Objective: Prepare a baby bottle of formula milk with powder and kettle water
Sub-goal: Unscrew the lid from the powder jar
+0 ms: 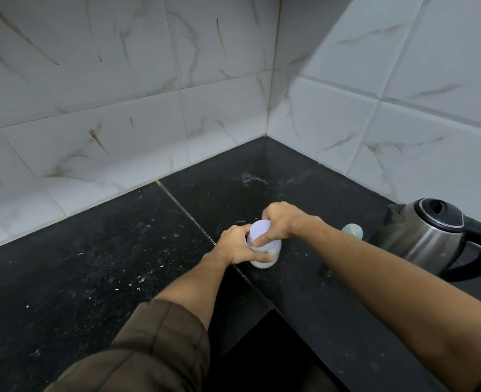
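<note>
Two arms are in view.

Left arm: a loose, matt, dull olive-brown fabric sleeve (pixel 154 343). Stitched seam lines run across and along it, dividing the cloth into panels, and it is heavily folded and creased. Its edge is bunched near the elbow. From there the forearm is uncovered to the left hand (pixel 237 247).

Right arm: the forearm is uncovered down to the right hand (pixel 283 222). A sliver of similar brown cloth shows at the lower right corner, too little to identify.
</note>
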